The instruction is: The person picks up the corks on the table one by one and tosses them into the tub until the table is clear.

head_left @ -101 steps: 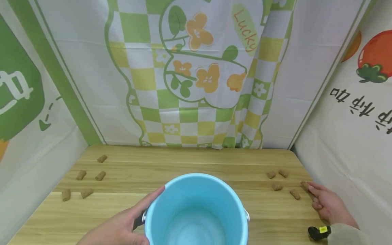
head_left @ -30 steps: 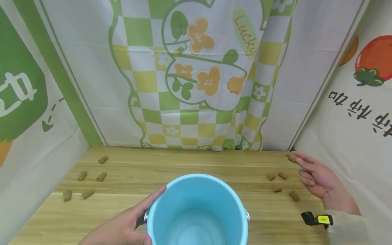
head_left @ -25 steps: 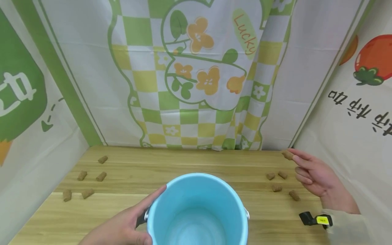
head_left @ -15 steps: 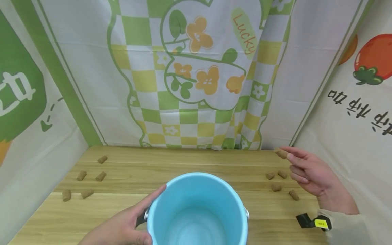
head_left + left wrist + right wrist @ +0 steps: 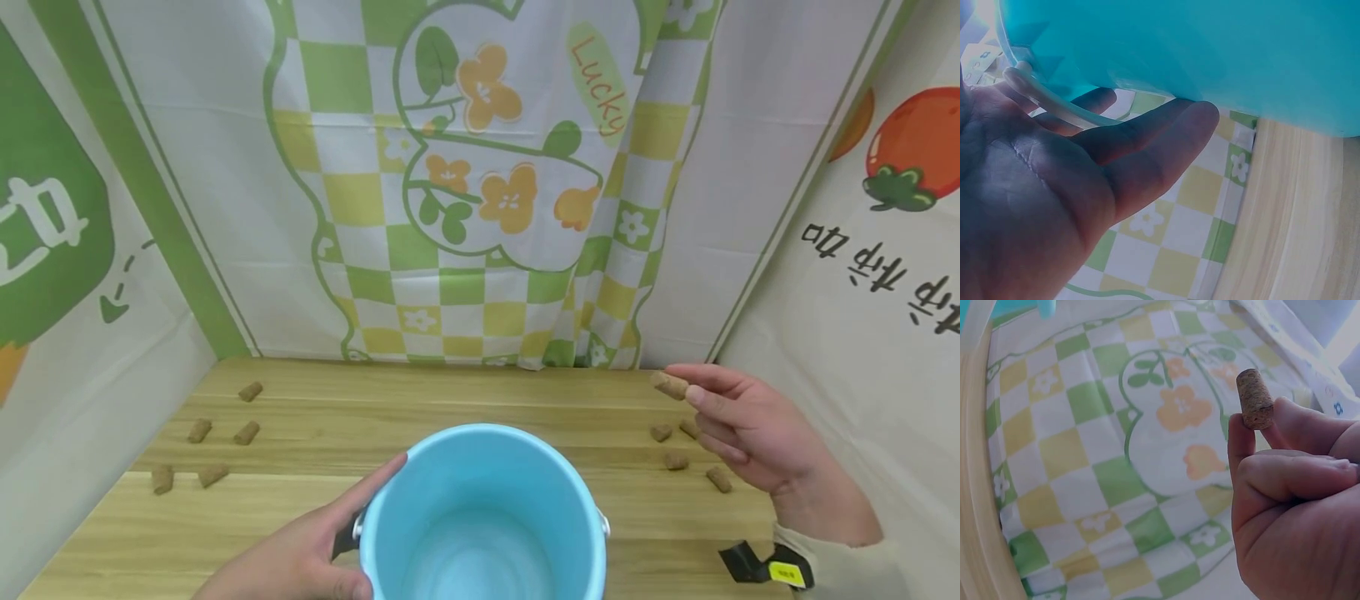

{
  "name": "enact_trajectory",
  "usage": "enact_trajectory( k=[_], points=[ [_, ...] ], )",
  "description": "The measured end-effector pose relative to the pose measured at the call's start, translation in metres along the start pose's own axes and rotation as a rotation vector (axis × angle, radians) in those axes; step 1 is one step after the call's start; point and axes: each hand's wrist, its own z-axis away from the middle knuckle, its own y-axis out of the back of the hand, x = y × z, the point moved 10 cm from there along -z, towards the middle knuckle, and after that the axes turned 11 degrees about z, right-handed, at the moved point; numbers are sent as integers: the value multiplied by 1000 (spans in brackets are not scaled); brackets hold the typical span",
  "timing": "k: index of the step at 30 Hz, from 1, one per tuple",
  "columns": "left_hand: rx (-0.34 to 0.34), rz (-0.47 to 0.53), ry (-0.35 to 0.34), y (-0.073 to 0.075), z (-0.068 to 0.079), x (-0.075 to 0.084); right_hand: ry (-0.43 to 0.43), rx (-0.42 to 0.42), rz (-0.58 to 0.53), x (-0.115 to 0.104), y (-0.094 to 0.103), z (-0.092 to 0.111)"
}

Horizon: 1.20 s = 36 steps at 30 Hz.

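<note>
My right hand (image 5: pixel 768 429) pinches a cork (image 5: pixel 670 385) between thumb and fingers, above the table's back right. In the right wrist view, the cork (image 5: pixel 1254 398) stands almost upright at the fingertips. My left hand (image 5: pixel 300 546) lies against the outside of a light blue bucket (image 5: pixel 372 521), its fingers stretched along the wall. Seen from the left wrist, those fingers (image 5: pixel 1166 150) touch the bucket beside its white handle (image 5: pixel 1060 107). The bucket's visible inside holds nothing. Several corks lie on the right, among them one (image 5: pixel 677 461) below my right hand.
Several more corks, one of them this cork (image 5: pixel 246 432), lie scattered on the table's left side. The wooden table (image 5: pixel 450 392) ends at a checked cloth curtain (image 5: pixel 480 308). White printed cloth (image 5: pixel 862 367) hangs close along the right side.
My right hand has picked up a cork from the right edge, lifted it and carried it left toward the bucket. My left hand and the bucket stay in place.
</note>
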Motion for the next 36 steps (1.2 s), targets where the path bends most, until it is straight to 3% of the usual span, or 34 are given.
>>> enact_trajectory(
  k=[7,18,24,32,36],
  points=[
    [19,17,24,2,1,-5,4,-11,75,-6,-16,-4],
    [14,65,41,1,-1,-8,14,-65,77,-6,-42,-8],
    [16,35,33,1,0,-5,24,-106,97,-5,-57,-13],
    [23,42,42,3,0,-9,5,-83,178,-2,-70,-14],
    [14,38,18,0,0,-3,-11,-74,207,-3,-77,-15]
  ],
)
